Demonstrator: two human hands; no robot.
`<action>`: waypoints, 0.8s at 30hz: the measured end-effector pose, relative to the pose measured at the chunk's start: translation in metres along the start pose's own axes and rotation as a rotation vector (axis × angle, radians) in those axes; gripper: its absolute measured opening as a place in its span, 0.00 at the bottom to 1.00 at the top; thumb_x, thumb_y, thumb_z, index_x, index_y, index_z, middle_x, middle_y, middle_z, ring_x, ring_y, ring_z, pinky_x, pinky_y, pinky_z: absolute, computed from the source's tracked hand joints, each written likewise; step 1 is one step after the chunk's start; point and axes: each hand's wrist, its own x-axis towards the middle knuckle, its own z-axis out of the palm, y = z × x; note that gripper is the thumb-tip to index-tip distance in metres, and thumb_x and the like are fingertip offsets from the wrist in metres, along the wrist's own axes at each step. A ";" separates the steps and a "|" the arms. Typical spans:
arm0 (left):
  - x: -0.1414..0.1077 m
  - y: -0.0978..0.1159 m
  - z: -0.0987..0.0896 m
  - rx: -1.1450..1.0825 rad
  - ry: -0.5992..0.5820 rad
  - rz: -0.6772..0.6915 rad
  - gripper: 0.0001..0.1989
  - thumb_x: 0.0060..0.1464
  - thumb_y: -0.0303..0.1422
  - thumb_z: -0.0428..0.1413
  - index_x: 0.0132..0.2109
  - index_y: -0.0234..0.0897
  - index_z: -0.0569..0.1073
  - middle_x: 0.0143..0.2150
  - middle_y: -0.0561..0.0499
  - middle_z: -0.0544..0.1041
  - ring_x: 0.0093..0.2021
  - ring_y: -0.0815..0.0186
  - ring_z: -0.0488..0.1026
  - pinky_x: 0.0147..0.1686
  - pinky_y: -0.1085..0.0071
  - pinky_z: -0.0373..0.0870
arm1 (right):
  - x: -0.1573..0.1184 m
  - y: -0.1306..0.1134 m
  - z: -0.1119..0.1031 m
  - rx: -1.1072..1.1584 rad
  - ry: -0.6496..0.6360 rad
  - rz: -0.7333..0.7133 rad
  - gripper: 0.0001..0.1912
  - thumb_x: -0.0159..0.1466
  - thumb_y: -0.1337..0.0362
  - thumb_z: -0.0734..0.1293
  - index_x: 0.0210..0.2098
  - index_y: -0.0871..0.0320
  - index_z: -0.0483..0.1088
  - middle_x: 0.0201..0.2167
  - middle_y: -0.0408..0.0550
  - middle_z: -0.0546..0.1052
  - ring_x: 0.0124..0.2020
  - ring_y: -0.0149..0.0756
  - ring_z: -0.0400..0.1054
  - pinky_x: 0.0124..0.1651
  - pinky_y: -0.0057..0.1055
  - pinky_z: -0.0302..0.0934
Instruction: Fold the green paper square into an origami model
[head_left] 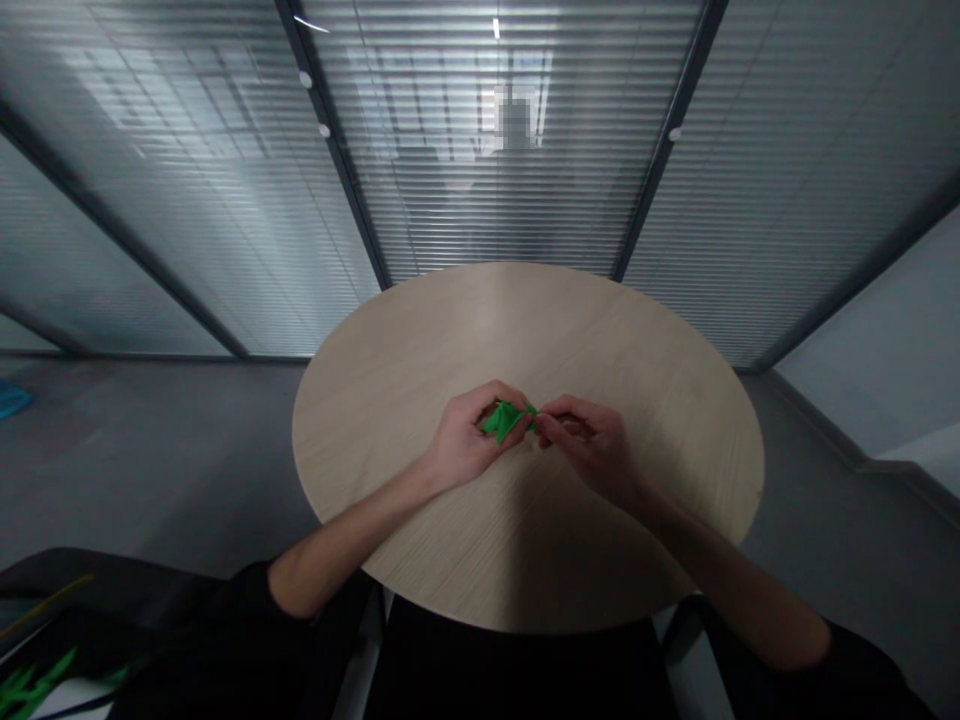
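Note:
A small piece of folded green paper (504,421), with pointed flaps and creases like origami, is held between my two hands above the round wooden table (495,320). My left hand (474,432) curls around its body, thumb below and fingers above. At the paper's right tip, my right hand (589,435) pinches with thumb and forefinger, its other fingers folded in. Parts of the paper are hidden behind my fingers, so its full shape cannot be made out.
Glass partitions with blinds (495,200) stand behind the table; a blurred person's reflection shows in them. At lower left is a dark chair (112,575) with green and white items (37,690) beside it. A blue item (11,399) lies on the floor at far left.

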 end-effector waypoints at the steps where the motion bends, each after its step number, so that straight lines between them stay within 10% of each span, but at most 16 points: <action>1: 0.000 0.000 0.000 0.021 -0.003 0.003 0.05 0.61 0.33 0.62 0.41 0.36 0.75 0.38 0.47 0.80 0.37 0.67 0.77 0.37 0.71 0.72 | 0.000 -0.001 0.000 0.000 0.008 0.003 0.11 0.65 0.55 0.71 0.31 0.56 0.77 0.23 0.43 0.77 0.23 0.31 0.73 0.28 0.27 0.69; 24: -0.001 0.001 -0.003 0.314 -0.059 0.120 0.07 0.60 0.29 0.58 0.45 0.38 0.70 0.41 0.49 0.78 0.38 0.65 0.76 0.40 0.67 0.73 | 0.000 0.005 0.000 -0.219 0.039 -0.206 0.08 0.67 0.61 0.69 0.32 0.57 0.75 0.27 0.44 0.79 0.25 0.29 0.73 0.28 0.23 0.68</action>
